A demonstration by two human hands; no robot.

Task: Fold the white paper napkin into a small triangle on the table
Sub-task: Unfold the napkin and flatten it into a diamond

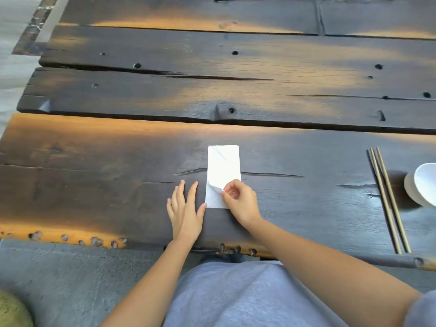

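A white paper napkin [223,169], folded into a long narrow rectangle, lies lengthwise on the dark wooden table [118,180] in front of me. My right hand [238,200] pinches its near right corner between thumb and fingers and has it lifted and curled over toward the left. My left hand [185,208] rests flat on the wood just left of the napkin, fingers spread, the thumb tip touching the napkin's near left corner. A diagonal crease shows at the napkin's far left corner.
A pair of chopsticks [387,199] lies on the table to the right, pointing away from me. A white bowl [424,185] sits beyond them at the right edge of view. The table's near edge runs just above my lap.
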